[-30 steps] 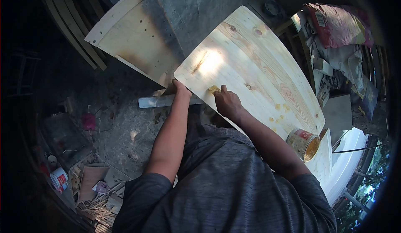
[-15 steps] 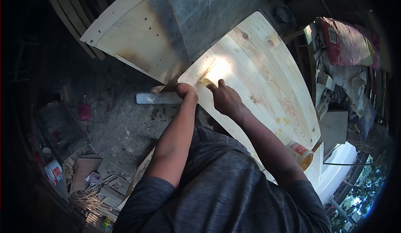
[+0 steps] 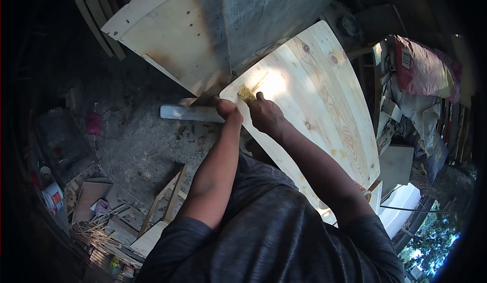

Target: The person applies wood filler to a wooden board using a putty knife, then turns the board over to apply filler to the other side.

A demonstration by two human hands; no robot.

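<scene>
My right hand (image 3: 265, 114) is closed on a small yellowish tool (image 3: 246, 93), probably a scraper or putty knife, whose end lies on a light pine board (image 3: 324, 90) near its left corner. At that corner's edge is my left hand (image 3: 227, 108), bent at the wrist; its fingers are hidden, and a pale flat strip (image 3: 190, 113) runs out to the left of it. Yellowish patches mark the board, and bright sunlight falls beside the tool. A can (image 3: 364, 193) is mostly hidden behind my right forearm.
A large panel (image 3: 172, 34) stands just beyond the board. Wood scraps (image 3: 96, 235), a white bucket (image 3: 53, 197) and a pink object (image 3: 94, 123) lie at the left. Red and pink sacking (image 3: 423, 67) rests on a cluttered pile at the right.
My right hand and the tool have moved a little left, toward the board's corner. The camera view has shifted slightly, and my forearm now covers most of the can.
</scene>
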